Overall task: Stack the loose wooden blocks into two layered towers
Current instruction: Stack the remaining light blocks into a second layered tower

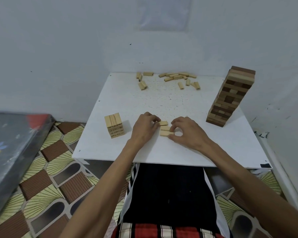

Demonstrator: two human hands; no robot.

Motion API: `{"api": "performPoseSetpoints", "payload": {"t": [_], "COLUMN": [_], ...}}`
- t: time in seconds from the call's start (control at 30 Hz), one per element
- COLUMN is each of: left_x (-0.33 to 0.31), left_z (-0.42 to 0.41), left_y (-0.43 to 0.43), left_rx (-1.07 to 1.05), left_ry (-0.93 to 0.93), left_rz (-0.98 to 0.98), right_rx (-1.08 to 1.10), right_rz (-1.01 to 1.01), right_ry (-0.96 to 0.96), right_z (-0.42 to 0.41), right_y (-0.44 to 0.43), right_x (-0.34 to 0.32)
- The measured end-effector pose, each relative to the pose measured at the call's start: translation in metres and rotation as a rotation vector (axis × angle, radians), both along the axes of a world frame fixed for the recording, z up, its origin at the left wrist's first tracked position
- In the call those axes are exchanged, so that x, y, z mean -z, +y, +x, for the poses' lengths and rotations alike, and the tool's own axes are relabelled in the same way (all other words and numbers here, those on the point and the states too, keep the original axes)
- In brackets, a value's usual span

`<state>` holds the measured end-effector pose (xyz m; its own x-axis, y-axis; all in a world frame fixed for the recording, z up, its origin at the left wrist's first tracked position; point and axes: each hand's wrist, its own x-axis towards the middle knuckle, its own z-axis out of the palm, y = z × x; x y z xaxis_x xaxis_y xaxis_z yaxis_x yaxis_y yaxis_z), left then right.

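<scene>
Head view. Finds the left hand (145, 125) curled at the left end of the far block (163, 123), pinching it between thumb and fingertips. Finds the right hand (186, 133) curled as well, thumb and fingertips closed on the right ends of the near blocks (166, 133), two pieces lying flat and touching side by side.

Puts all three pieces between the hands on the white table (110, 148), long axes running left to right, with the far block just beyond the pair, a narrow gap away and nudged slightly leftward.

Reads as squaring up a three-block layer. Seems to call for drawing the far block toward the body, across its short side, until flush with the pair. Falls naturally to the left hand, already gripping it.

Moving outward, places the small pale tower (113, 125) just left of the left hand, top layer running away from the body. Suggests a left-to-right layer would land crosswise on it with no turning.

Places the tall dark tower (230, 95) well apart to the right, leaning slightly in this wide view. Leaves the loose blocks (170, 78) scattered along the far edge, well beyond both hands and no nearer to either.
</scene>
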<state>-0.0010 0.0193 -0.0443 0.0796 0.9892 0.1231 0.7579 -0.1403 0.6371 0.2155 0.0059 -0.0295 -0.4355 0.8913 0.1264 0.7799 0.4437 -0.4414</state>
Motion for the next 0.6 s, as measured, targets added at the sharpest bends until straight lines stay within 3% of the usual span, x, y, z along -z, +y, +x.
{"api": "performPoseSetpoints", "payload": {"t": [0.27,0.47,0.6], "left_x": [-0.009,-0.018,-0.018], "left_z": [0.003,0.002,0.007], "left_y": [-0.008,-0.02,-0.015], "left_rx": [0.078,0.156,0.171], "left_ry": [-0.021,0.293,0.312], "left_rz": [-0.096,-0.133,-0.113], "right_rx": [0.134,0.032,-0.015], "right_rz": [-0.092,-0.227,-0.243], "right_ry": [0.075,0.004,-0.048], "right_z": [0.006,0.01,0.007], "right_y": [0.002,0.014,0.023], "right_x": [0.002,-0.004,-0.009]}}
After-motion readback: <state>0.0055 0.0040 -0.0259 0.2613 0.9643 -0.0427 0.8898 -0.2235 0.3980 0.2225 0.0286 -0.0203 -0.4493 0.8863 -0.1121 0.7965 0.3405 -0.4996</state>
